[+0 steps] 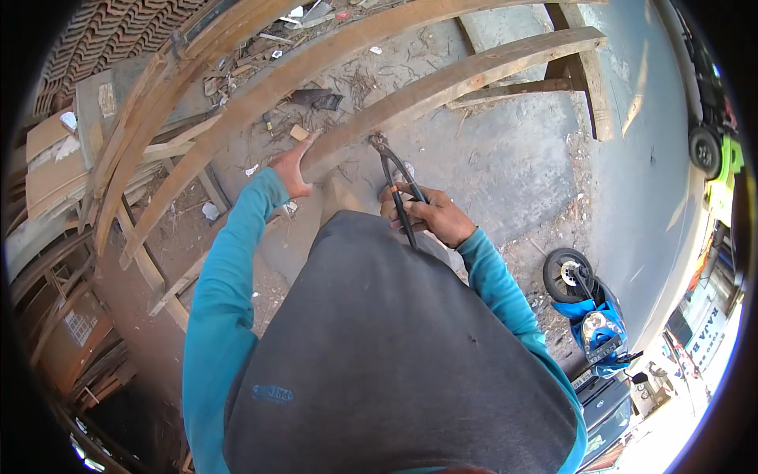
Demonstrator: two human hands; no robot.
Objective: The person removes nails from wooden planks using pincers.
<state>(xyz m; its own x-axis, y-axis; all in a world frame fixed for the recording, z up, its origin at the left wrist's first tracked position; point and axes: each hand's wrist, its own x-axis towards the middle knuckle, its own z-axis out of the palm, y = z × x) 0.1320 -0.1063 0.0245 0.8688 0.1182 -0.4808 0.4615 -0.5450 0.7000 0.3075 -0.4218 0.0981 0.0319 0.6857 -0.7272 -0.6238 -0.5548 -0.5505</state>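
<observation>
My left hand [294, 167] is closed around the near end of a long wooden beam [466, 75], thumb on one side and fingers on the other. The beam runs up and right to a wooden trestle [584, 75]. In my right hand [442, 215] is a pair of pincers [380, 143] with dark handles and orange bands. Their jaws are at the beam's lower edge; I cannot make out whether they grip anything. A short wooden piece [338, 197] stands below the beam's near end, partly hidden by my dark shirt.
More long beams [237, 118] lie beyond on the left. Stacked roof tiles [110, 39] and boards [55, 178] are at far left. Wood scraps and litter are strewn over the concrete ground [505, 174]. A blue motorcycle [596, 320] stands at right, near the road with a green vehicle [722, 186].
</observation>
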